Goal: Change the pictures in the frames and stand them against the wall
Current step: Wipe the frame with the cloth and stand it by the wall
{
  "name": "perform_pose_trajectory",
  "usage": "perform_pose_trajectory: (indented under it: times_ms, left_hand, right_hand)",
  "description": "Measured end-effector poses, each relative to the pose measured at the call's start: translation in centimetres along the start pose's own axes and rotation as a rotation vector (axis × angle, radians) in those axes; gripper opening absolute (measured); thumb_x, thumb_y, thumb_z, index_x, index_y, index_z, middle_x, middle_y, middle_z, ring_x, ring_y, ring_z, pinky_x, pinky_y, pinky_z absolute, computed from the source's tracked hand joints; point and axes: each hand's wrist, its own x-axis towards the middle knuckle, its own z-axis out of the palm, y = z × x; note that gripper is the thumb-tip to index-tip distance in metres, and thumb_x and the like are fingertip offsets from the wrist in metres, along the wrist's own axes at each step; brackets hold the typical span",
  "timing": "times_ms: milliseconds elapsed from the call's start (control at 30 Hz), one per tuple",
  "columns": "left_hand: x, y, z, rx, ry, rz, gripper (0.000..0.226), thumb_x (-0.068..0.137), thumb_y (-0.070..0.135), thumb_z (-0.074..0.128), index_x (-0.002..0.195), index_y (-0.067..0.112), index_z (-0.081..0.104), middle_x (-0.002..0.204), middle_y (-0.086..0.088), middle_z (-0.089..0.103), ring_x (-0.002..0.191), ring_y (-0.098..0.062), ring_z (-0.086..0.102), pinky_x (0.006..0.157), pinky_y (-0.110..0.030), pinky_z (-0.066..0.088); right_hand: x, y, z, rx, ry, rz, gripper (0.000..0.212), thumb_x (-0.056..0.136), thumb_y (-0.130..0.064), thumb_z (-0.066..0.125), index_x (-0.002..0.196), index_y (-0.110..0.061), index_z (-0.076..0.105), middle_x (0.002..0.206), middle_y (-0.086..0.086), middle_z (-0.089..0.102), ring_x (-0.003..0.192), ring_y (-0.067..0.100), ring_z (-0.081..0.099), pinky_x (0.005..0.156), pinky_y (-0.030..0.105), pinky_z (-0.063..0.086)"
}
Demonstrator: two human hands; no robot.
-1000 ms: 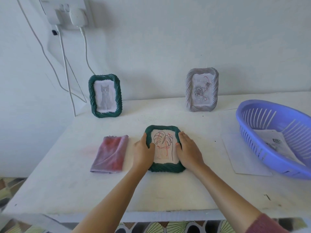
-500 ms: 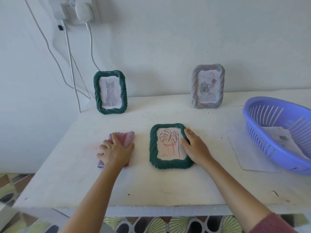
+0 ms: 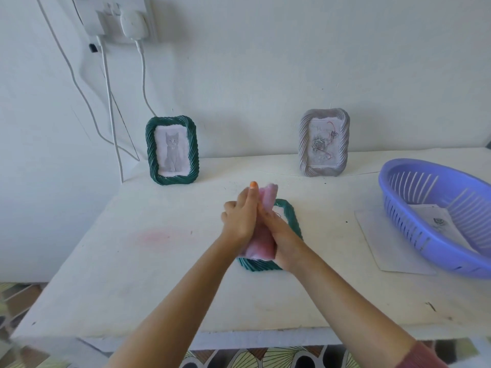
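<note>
I held the pink cloth (image 3: 269,195) bunched between both my hands above the middle of the desk (image 3: 127,288). My left hand (image 3: 240,221) gripped it from the left, fingers curled and the thumb with its orange nail stretched up along the fabric. My right hand (image 3: 283,236) clasped its lower part from the right, so one end of the cloth stuck up past my fingers and the other hung out below my palms. Beneath my hands the green frame (image 3: 291,217) lay flat on the desk, only its right side and near edge showing. Its picture was almost wholly hidden by the cloth and my wrists. At the back edge of the desk, toward the left corner, the cat frame (image 3: 172,151), green and rope-patterned, stood upright against the wall. Further right along the same edge the grey frame (image 3: 324,143) with a rose drawing leaned on the wall too. The two were well apart. The purple basket (image 3: 409,231) sat at the right edge with a printed paper (image 3: 431,220) lying in it, and it rested partly on a white sheet (image 3: 385,248) that lay flat on the desk. A faint pink smear (image 3: 154,237) marked the desk to the left of my arms. On the wall above the left corner, plugs sat in a socket (image 3: 119,19) and white cables (image 3: 110,107) ran down from it.
</note>
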Motion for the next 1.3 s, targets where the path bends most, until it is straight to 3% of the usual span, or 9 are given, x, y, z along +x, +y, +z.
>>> perform_pose_trajectory:
  times_ms: [133, 233, 300, 433, 500, 600, 800, 1100, 1300]
  left_hand:
    - [1.1, -0.3, 0.1, -0.037, 0.13, 0.03, 0.061, 0.089, 0.061, 0.025, 0.138, 0.029, 0.043, 0.146, -0.004, 0.035, 0.135, -0.024, 0.026, 0.112, -0.045, 0.018]
    - [2.5, -2.9, -0.2, 0.236, 0.154, 0.159, 0.045, 0.1, 0.034, 0.029, 0.142, 0.021, 0.037, 0.151, -0.006, 0.031, 0.14, -0.025, 0.025, 0.116, -0.043, 0.021]
    - [3.2, -5.0, 0.2, 0.35, 0.096, 0.173, 0.045, 0.1, 0.028, 0.031, 0.143, 0.017, 0.034, 0.152, -0.006, 0.032, 0.141, -0.024, 0.027, 0.117, -0.04, 0.022]
    - [3.9, -7.1, 0.8, 0.563, 0.101, 0.241, 0.045, 0.1, 0.025, 0.027, 0.144, 0.02, 0.032, 0.151, 0.001, 0.036, 0.141, -0.021, 0.028, 0.117, -0.039, 0.019]
    - [4.0, -7.2, 0.9, 0.607, 0.109, 0.248, 0.045, 0.1, 0.026, 0.025, 0.145, 0.022, 0.031, 0.152, 0.002, 0.033, 0.143, -0.02, 0.025, 0.119, -0.036, 0.017]
    - [3.9, -7.5, 0.9, 0.626, 0.103, 0.256, 0.048, 0.098, 0.019, 0.027, 0.146, 0.023, 0.029, 0.154, 0.004, 0.029, 0.144, -0.018, 0.022, 0.119, -0.033, 0.014]
    - [4.3, -7.5, 0.8, 0.696, 0.116, 0.249, 0.047, 0.1, 0.023, 0.029, 0.146, 0.023, 0.026, 0.154, 0.003, 0.028, 0.144, -0.018, 0.021, 0.119, -0.032, 0.013]
    - [4.2, -7.5, 0.8, 0.736, 0.085, 0.266, 0.046, 0.101, 0.025, 0.022, 0.147, 0.022, 0.024, 0.155, 0.003, 0.026, 0.144, -0.018, 0.021, 0.12, -0.033, 0.014]
    - [4.3, -7.6, 0.7, 0.749, 0.086, 0.271, 0.046, 0.101, 0.023, 0.024, 0.147, 0.021, 0.024, 0.155, 0.003, 0.026, 0.144, -0.019, 0.021, 0.119, -0.032, 0.014]
  right_hand:
    - [0.0, -2.1, -1.7, 0.106, 0.353, -0.055, 0.034, 0.087, -0.018, 0.059, 0.119, -0.008, 0.056, 0.108, 0.014, 0.065, 0.098, 0.028, 0.063, 0.089, 0.042, 0.05]
    - [-0.2, -5.3, -3.0, -0.339, 0.558, -0.279, 0.011, 0.09, -0.014, 0.054, 0.099, -0.012, 0.058, 0.088, 0.001, 0.06, 0.089, 0.021, 0.055, 0.077, 0.027, 0.046]
    - [0.5, -5.9, -4.0, -0.812, 0.627, -0.4, 0.019, 0.092, -0.012, 0.049, 0.108, -0.012, 0.059, 0.083, -0.001, 0.059, 0.081, 0.019, 0.054, 0.064, 0.022, 0.039]
    - [3.6, -3.3, -6.1, -1.484, 0.443, -0.274, 0.037, 0.092, -0.01, 0.044, 0.129, -0.014, 0.048, 0.119, 0.006, 0.063, 0.1, 0.021, 0.062, 0.089, 0.034, 0.05]
    - [4.4, -1.4, -6.3, -1.674, 0.263, -0.19, 0.049, 0.089, -0.009, 0.045, 0.136, -0.023, 0.043, 0.143, 0.002, 0.046, 0.13, 0.019, 0.045, 0.113, 0.039, 0.028]
    - [4.2, 0.2, -5.8, -1.706, 0.087, -0.232, 0.057, 0.09, -0.01, 0.041, 0.142, -0.032, 0.034, 0.153, -0.008, 0.029, 0.142, 0.011, 0.022, 0.119, 0.035, 0.01]
    - [-1.7, 1.0, -7.0, -1.633, -0.191, -0.396, 0.047, 0.086, -0.024, 0.041, 0.131, -0.028, 0.052, 0.143, -0.01, 0.046, 0.134, 0.002, 0.034, 0.11, 0.017, 0.011]
    - [3.7, -1.8, -8.5, -1.737, 0.126, -0.25, 0.053, 0.092, -0.007, 0.04, 0.141, -0.026, 0.037, 0.151, -0.003, 0.034, 0.142, 0.015, 0.025, 0.119, 0.034, 0.01]
    - [-1.7, 0.0, -8.8, -1.6, -0.199, -0.398, 0.051, 0.083, -0.005, 0.046, 0.131, -0.023, 0.052, 0.142, -0.006, 0.044, 0.134, 0.001, 0.031, 0.117, 0.025, 0.014]
